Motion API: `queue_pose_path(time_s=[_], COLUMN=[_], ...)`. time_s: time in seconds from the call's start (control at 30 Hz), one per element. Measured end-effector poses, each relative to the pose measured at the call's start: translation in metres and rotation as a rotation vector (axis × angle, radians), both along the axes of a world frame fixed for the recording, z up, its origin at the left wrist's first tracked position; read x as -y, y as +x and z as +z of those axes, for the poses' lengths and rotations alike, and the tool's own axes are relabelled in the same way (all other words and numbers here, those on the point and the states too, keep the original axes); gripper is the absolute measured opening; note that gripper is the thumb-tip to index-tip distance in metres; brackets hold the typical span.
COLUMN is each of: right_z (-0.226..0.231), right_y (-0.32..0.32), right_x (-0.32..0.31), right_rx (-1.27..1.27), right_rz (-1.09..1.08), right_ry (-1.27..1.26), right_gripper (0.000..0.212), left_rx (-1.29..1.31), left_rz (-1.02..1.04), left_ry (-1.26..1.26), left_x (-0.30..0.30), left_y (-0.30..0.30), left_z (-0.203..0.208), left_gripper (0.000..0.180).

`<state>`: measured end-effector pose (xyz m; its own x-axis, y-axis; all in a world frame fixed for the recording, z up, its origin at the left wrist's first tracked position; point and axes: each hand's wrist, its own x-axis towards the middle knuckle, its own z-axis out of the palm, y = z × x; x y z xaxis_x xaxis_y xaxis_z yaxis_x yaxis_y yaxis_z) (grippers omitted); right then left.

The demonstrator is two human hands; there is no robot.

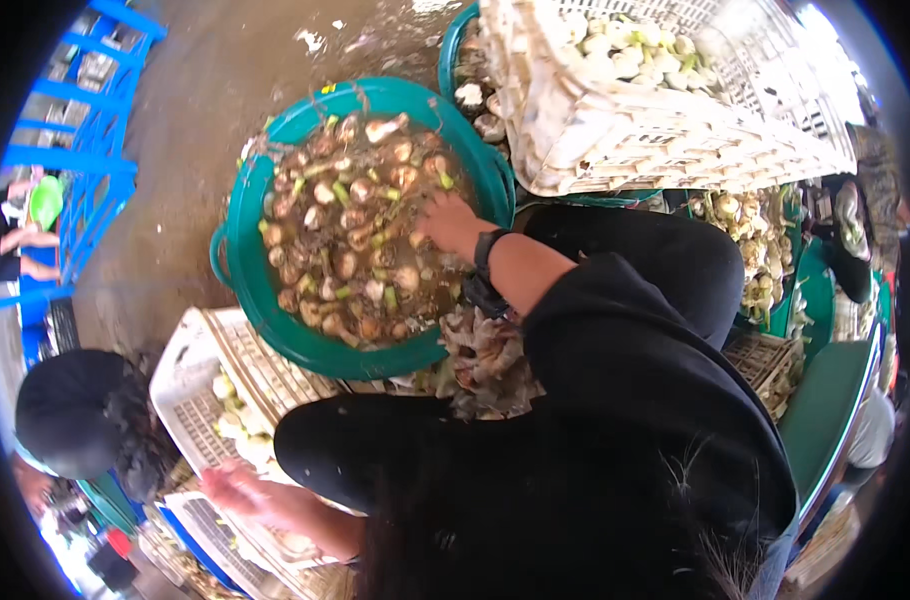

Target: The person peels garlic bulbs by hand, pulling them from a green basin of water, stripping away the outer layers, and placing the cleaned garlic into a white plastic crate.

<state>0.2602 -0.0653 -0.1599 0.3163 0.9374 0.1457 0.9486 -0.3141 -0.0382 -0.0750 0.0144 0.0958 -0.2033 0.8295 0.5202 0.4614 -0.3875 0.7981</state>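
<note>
A round green tub (320,352) holds many onion-like bulbs (347,218), brown and muddy with short green stems, in murky water. My right hand (448,224) reaches into its right side, among the bulbs. The fingertips are hidden there, so whether they grip a bulb cannot be made out. At the lower left, my left hand (237,490) is over a white plastic crate (180,400), which has pale, cleaned bulbs (237,412) in it. This hand is blurred by motion; its fingers look stretched out, with nothing visible in them.
Against the tub's near rim lies a heap of brown peelings (485,355). A large white crate (665,135) of pale bulbs is tilted at upper right, above more bulbs (745,235). A person in a black head covering (70,412) is at left, near a blue metal frame (85,170).
</note>
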Motion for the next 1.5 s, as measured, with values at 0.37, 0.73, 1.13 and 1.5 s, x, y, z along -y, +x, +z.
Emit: queue_pose_path(time_s=[0.37,0.73,1.13,1.5], right_z=[0.164,0.185,0.172,0.155], right_y=[-0.1,-0.094,-0.103,-0.1], right_x=[0.029,0.072,0.077,0.066], right_rx=[-0.848,-0.792,-2.248,-2.17], right_rz=[0.038,0.326,-0.402,-0.499], right_ry=[0.823,0.089,0.003,0.012], right_gripper=[0.015,0.024,0.034,0.015], left_rx=[0.706,0.323,0.105,-0.638], left_rz=[-0.721,-0.889,-1.272,-1.306], left_ry=[-1.29,-1.429,-1.012,-0.157], left_x=[0.04,0.038,0.039,0.042], left_y=[0.13,0.107,0.104,0.088], left_z=[-0.091,-0.082,-0.068,-0.047], left_gripper=[0.044,0.033,0.052,0.053])
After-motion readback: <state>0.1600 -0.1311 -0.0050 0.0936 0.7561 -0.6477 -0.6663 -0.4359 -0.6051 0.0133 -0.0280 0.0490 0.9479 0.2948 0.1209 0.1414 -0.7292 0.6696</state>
